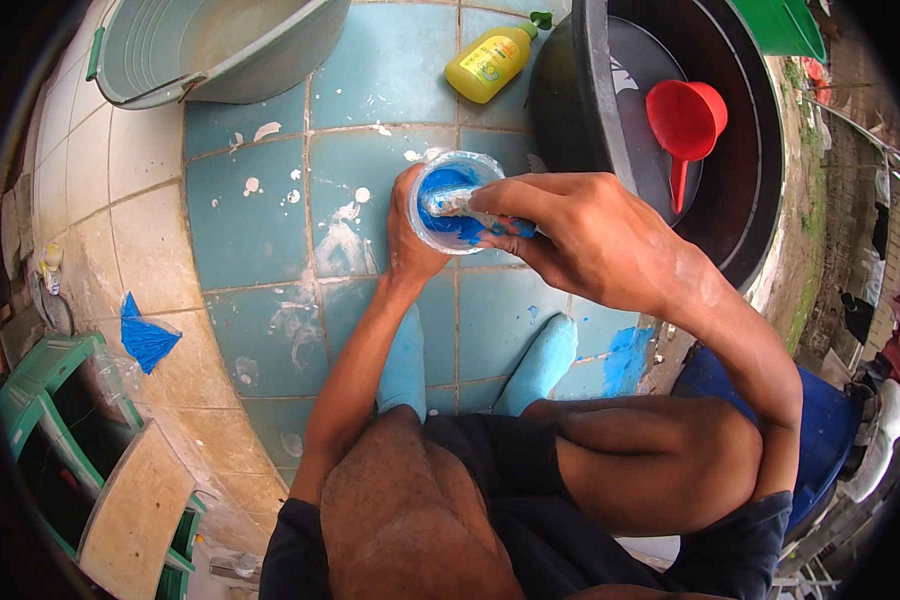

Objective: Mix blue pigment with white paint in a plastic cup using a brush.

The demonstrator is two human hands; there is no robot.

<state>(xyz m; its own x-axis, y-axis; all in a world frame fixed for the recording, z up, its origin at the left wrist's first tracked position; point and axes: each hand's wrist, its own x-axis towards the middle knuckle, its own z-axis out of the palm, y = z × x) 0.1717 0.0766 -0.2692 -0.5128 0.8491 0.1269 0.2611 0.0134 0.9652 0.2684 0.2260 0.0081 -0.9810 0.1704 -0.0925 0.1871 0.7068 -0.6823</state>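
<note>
My left hand is wrapped round the side of a pale plastic cup, its fingers mostly hidden behind it. Blue paint coats the inside of the cup. Over its rim reaches my right hand, fingertips pinched on a short, pale, paint-smeared tool whose end dips into the paint. The tool's exact kind does not show. Blue smears mark the right fingers near the rim. Both hands are above the tiled floor, in front of my knees and light blue socks.
A yellow pump bottle lies beyond the cup. To its right stands a large black tub holding a red dipper. A grey-green bucket is far left. White and blue paint stains the tiles. Green stools stand at left.
</note>
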